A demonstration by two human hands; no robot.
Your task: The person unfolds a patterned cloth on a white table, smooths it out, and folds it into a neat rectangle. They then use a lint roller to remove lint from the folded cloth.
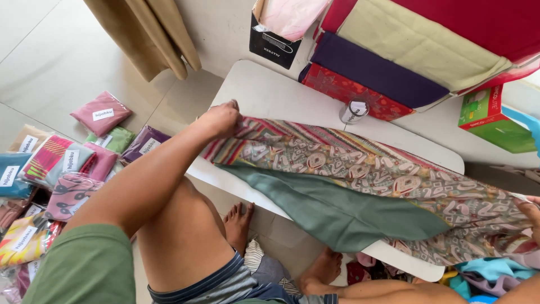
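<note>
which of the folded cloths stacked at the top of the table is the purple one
The purple folded cloth lies between the red patterned cloth nearest the tape roll and the pale yellow cloth above it.

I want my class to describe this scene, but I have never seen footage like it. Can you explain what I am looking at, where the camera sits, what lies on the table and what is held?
There is no machine here: a person works with two bare hands, and the one camera sits on their head, looking down.

The left hand grips one end of a long patterned cloth stretched across a low white table. The right hand, barely in view at the picture's edge, is at the other end. A plain green cloth lies partly under it. A small roll of tape and stacked folded fabrics also rest there.

On the floor lie packets of folded cloth.
</note>
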